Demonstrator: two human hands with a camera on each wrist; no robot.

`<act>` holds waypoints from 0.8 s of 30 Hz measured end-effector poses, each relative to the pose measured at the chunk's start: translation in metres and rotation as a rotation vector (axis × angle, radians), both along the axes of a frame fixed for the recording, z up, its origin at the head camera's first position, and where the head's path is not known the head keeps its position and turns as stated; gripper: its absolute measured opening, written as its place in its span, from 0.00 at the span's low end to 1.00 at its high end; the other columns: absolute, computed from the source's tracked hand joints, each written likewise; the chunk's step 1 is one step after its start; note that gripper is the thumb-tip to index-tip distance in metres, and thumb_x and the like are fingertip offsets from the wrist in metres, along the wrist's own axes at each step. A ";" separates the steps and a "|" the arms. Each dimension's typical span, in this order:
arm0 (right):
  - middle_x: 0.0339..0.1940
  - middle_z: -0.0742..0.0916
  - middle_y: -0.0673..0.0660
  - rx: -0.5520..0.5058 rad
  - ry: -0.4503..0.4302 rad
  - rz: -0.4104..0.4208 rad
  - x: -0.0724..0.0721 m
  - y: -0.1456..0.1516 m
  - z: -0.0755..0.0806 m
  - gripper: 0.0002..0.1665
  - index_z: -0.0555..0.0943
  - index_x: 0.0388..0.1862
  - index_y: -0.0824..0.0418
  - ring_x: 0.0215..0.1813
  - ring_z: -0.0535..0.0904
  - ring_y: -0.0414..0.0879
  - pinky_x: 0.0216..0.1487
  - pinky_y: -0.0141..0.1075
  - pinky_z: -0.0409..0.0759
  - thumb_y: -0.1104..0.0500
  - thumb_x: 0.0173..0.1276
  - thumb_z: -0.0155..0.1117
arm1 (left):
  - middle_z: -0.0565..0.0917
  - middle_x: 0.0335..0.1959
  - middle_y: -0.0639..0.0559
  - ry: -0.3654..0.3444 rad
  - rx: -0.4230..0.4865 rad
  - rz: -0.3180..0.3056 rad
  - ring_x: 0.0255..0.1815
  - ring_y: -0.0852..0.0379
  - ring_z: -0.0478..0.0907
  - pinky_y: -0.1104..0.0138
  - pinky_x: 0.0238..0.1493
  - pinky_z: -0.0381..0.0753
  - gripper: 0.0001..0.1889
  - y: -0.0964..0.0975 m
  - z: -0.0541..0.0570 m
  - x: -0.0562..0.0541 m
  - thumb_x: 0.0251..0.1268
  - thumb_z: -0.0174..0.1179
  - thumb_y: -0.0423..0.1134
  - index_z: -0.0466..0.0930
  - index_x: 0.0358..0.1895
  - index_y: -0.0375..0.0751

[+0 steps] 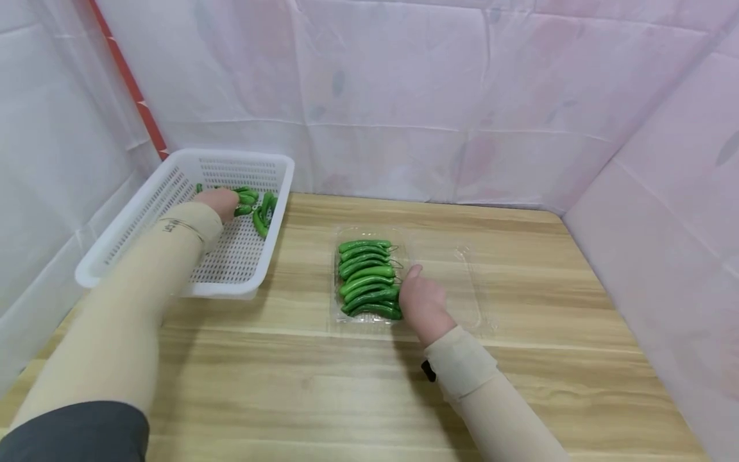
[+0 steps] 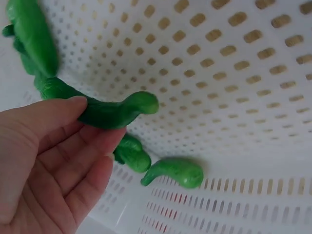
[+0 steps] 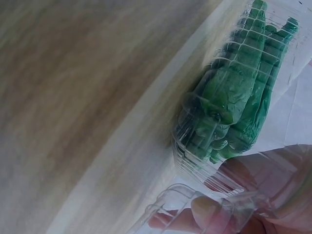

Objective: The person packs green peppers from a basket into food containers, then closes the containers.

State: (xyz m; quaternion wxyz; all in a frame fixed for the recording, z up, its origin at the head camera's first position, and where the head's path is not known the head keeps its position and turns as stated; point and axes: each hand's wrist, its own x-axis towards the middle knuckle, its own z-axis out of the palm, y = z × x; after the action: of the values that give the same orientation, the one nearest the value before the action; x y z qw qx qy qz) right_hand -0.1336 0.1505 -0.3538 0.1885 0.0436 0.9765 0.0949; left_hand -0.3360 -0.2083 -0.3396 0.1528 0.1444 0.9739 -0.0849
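Inside the white basket, my left hand [image 1: 220, 203] pinches a curved green pepper [image 2: 114, 111] between thumb and fingers. Other green peppers [image 1: 263, 215] lie around it on the basket floor. A clear plastic clamshell box [image 1: 369, 320] stands on the table with its lid [image 1: 456, 282] folded out to the right. Several green peppers [image 1: 369, 282] fill it side by side, stems to the right. At the box's right edge, my right hand [image 1: 426, 301] grips the plastic near the hinge, seen through the plastic in the right wrist view.
The white perforated basket [image 1: 271, 260] stands at the back left of the wooden table [image 1: 323, 391]. Pale cloth walls [image 1: 392, 83] close in the back and both sides. A red strip [image 1: 129, 80] runs up the left corner.
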 end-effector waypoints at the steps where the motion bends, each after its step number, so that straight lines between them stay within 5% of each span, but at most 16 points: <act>1: 0.09 0.71 0.49 -0.004 0.004 -0.001 -0.001 0.000 0.000 0.33 0.48 0.70 0.75 0.12 0.60 0.37 0.13 0.27 0.61 0.67 0.69 0.43 | 0.79 0.26 0.41 -0.002 0.018 0.003 0.29 0.47 0.77 0.53 0.38 0.77 0.03 0.000 0.004 0.000 0.58 0.57 0.28 0.78 0.34 0.30; 14: 0.09 0.71 0.50 0.002 -0.001 -0.003 -0.015 -0.005 -0.002 0.32 0.48 0.70 0.74 0.13 0.61 0.38 0.15 0.29 0.63 0.66 0.70 0.41 | 0.75 0.25 0.42 0.106 0.166 -0.073 0.26 0.47 0.70 0.55 0.30 0.72 0.05 0.009 0.066 0.006 0.63 0.50 0.32 0.71 0.31 0.32; 24: 0.08 0.69 0.49 0.011 -0.024 0.005 -0.019 -0.004 -0.001 0.33 0.48 0.70 0.75 0.12 0.60 0.38 0.14 0.28 0.62 0.68 0.68 0.42 | 0.75 0.27 0.42 0.223 0.312 -0.212 0.28 0.47 0.69 0.56 0.31 0.69 0.09 0.044 0.115 0.040 0.67 0.47 0.35 0.72 0.34 0.32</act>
State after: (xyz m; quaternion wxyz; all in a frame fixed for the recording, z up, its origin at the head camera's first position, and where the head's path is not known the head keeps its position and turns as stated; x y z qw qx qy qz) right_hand -0.1529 0.1463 -0.3545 0.1999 0.0409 0.9737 0.1013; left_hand -0.2956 -0.1641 -0.2243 0.0100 0.2578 0.9655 0.0359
